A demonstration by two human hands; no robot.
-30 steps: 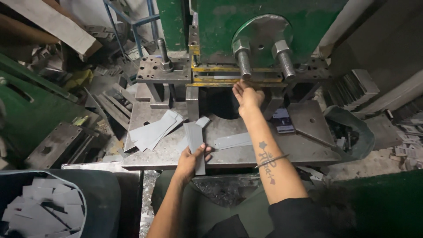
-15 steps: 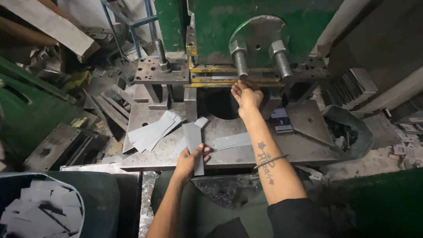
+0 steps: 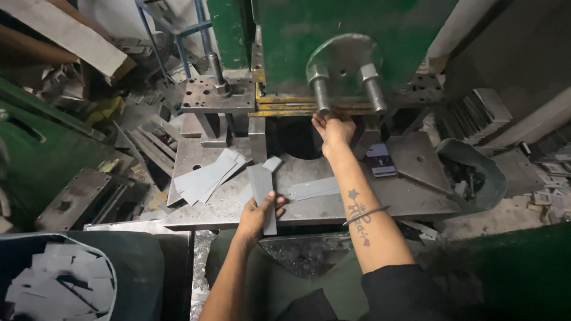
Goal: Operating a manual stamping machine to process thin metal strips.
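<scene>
- Nearest, at the lower left, a dark bin (image 3: 134, 270) holds a heap of flat grey metal blanks (image 3: 56, 285).
- The left hand (image 3: 257, 213) lies over the near edge of the steel press table (image 3: 416, 199), about midway along it. Its fingers are closed around the near end of a narrow grey metal strip (image 3: 262, 189), thumb on top; the strip runs away from the edge toward the press opening and its near end overhangs the edge slightly.
- Just right of that strip, a second flat strip (image 3: 314, 188) lies loose on the table, set crosswise and apart from both hands.
- Toward the table's left side, a fanned stack of grey strips (image 3: 205, 177) rests flat, near the held strip; whether the two touch cannot be told.
- The right forearm, with a thin band at the wrist, crosses the table from the near right edge toward the far middle.
- The right hand (image 3: 334, 128) is at the far edge of the table, under the green press (image 3: 357, 30), just below two steel posts (image 3: 321, 89). Its fingers are curled at the yellow-edged die plate (image 3: 285, 110); whether they grasp anything there cannot be told.
- Off the table's right edge stands a grey bucket (image 3: 476, 178) of dark scrap.
- On the floor to the far left lie metal plates and offcuts (image 3: 148, 142).
</scene>
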